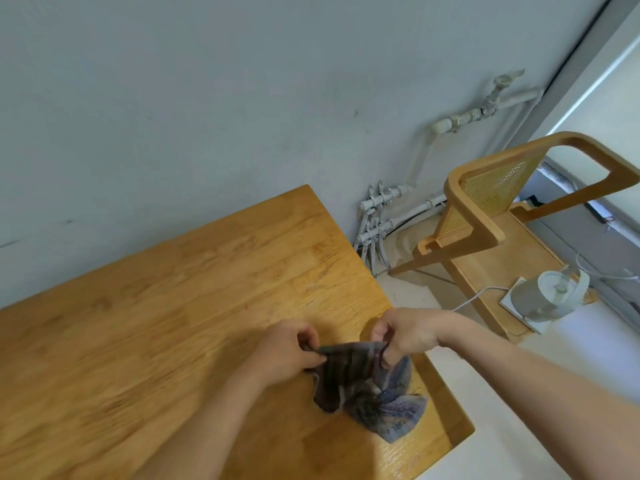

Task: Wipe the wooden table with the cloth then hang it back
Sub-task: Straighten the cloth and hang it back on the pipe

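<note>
Left hand (287,348) and right hand (405,336) each pinch the cloth (363,386), bunched at five o'clock on the wooden bench (173,306); wiping seemingly unfinished, hanging-up not yet done.

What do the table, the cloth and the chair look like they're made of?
Table: wood, seemingly joined strips, smooth low-sheen finish; grain and seams show. Cloth: soft fabric, striped and patterned; it folds and crumples. Chair: light wood frame, probably cane mesh back; tiny holes show.

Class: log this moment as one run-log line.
left hand: pinches cloth | right hand: pinches cloth | cloth: spread between hands over wooden table | hung: no
</note>
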Demonstrator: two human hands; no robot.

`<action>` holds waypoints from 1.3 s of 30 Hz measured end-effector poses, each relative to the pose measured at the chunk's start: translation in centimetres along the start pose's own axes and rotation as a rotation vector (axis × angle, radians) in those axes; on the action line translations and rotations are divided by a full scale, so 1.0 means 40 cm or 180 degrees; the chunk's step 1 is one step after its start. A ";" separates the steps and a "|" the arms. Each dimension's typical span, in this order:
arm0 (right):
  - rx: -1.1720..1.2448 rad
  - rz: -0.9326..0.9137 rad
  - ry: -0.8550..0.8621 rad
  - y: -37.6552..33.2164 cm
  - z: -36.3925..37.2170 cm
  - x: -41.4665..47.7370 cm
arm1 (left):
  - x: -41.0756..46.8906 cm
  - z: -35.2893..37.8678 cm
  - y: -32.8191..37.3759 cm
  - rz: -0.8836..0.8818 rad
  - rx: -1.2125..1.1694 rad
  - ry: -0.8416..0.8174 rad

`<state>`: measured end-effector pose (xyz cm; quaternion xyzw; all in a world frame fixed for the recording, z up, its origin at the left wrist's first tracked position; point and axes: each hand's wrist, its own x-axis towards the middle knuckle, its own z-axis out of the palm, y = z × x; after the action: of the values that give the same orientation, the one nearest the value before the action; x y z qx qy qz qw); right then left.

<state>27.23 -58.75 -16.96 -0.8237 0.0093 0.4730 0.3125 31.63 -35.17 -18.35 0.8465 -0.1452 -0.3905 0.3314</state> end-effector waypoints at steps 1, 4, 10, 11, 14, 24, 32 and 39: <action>0.0046 -0.0068 0.0043 -0.009 -0.026 -0.007 | -0.006 -0.042 0.005 0.0026 -0.0121 0.0014; 0.0155 -0.0228 0.0569 -0.054 -0.101 -0.013 | -0.017 -0.149 0.022 0.0078 -0.0508 0.0448; -0.0492 -0.1033 0.2790 -0.211 -0.254 -0.080 | -0.039 -0.296 0.124 0.0831 -0.0341 0.2592; -0.0808 -0.1220 0.3105 -0.226 -0.267 -0.092 | -0.049 -0.310 0.140 0.0979 -0.0188 0.2875; -0.1549 -0.1385 0.3486 -0.227 -0.272 -0.096 | -0.064 -0.311 0.152 0.1369 0.0220 0.3226; -0.2227 -0.0015 0.1996 0.067 0.042 0.046 | 0.007 0.063 -0.080 0.0456 0.1039 0.0912; -0.1791 0.0176 0.1834 0.206 0.181 -0.014 | -0.044 0.182 -0.094 0.0360 0.1166 -0.0061; -0.1642 0.0334 0.0751 0.210 0.186 -0.059 | -0.078 0.180 -0.115 0.0192 0.1341 -0.0691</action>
<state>17.57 -62.29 -22.01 -0.9237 -0.0325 0.3762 0.0646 24.08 -33.43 -23.13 0.8453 -0.2835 -0.4302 0.1415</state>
